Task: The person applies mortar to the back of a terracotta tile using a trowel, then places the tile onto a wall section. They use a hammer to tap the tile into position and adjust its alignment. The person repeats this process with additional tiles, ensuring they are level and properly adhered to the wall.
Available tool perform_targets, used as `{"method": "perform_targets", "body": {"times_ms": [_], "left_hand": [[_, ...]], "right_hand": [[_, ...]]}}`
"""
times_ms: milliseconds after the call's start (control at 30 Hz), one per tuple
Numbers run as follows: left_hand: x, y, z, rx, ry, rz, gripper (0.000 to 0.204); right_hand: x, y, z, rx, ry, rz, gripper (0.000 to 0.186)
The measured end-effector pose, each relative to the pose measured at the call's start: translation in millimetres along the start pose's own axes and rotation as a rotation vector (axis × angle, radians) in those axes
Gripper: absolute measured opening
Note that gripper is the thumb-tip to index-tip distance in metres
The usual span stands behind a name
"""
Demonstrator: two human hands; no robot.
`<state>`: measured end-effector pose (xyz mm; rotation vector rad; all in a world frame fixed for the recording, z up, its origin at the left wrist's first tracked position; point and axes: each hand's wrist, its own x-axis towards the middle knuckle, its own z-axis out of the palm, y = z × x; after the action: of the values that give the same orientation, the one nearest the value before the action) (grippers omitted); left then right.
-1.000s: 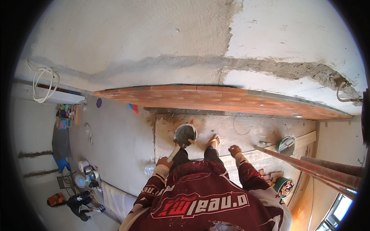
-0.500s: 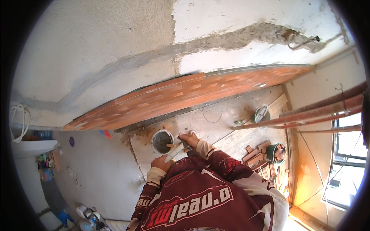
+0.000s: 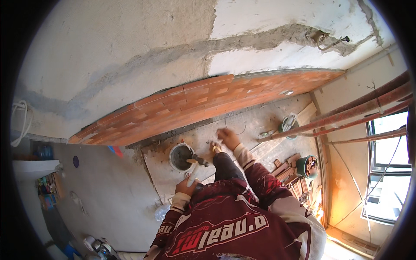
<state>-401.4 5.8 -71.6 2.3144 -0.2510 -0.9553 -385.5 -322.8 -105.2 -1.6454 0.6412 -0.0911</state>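
My left hand (image 3: 185, 187) is closed around the pale handle of a hammer-like tool (image 3: 193, 174). Its dark head is at the upper end, beside the rim of a bucket of grey mortar (image 3: 172, 161). A short tan piece (image 3: 190, 160) juts out by the head over the bucket's edge; I cannot tell whether it belongs to the tool. My right hand (image 3: 228, 138) is raised to the right of the bucket, apart from the tool and smeared by motion, so its fingers cannot be read. Below it shows my sandalled foot (image 3: 216, 148).
Ahead, orange brick tiles (image 3: 190, 102) cover the lower wall. To the right are red metal poles (image 3: 338, 121), a green bucket with tools (image 3: 289, 126), another green bucket (image 3: 307, 167) with tile pieces, and stacked tiles (image 3: 286, 173). A shelf (image 3: 37, 168) stands at left.
My right hand has come off the dark head of the tool and moved up and to the right. My left hand keeps its grip on the handle. The view has shifted slightly.
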Motion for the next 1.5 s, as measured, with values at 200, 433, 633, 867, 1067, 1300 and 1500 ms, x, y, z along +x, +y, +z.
{"method": "perform_targets", "body": {"times_ms": [200, 433, 633, 867, 1067, 1300, 1500], "left_hand": [[9.6, -78.2, 10.9, 0.159, 0.15, -0.258, 0.046], [-2.1, -103.4, 62.8, -0.21, 0.309, -0.753, 0.044], [-8.4, -82.3, 103.9, -0.575, 0.352, -0.914, 0.038], [-0.1, -29.6, 100.1, -0.542, 0.249, -0.938, 0.033], [7.3, -21.6, 105.6, -0.225, 0.239, -0.832, 0.046], [13.1, -9.8, 104.0, -0.238, 0.461, -0.541, 0.046], [39.5, 31.0, 79.7, -0.531, 0.575, -0.652, 0.032]], "right_hand": [[113.9, -67.2, -110.4, 0.522, 0.334, 0.108, 0.019], [194.6, -91.6, -136.7, 0.849, 0.259, 0.165, 0.019], [183.6, -63.8, -109.7, 0.711, 0.207, 0.101, 0.013], [200.1, -47.1, -120.1, -0.247, 0.325, -0.489, 0.021], [204.3, -46.0, -122.2, -0.465, 0.38, -0.634, 0.02], [205.7, -54.9, -115.8, -0.529, 0.342, -0.59, 0.021], [209.6, -50.6, -117.7, -0.529, 0.347, -0.637, 0.018]]}}
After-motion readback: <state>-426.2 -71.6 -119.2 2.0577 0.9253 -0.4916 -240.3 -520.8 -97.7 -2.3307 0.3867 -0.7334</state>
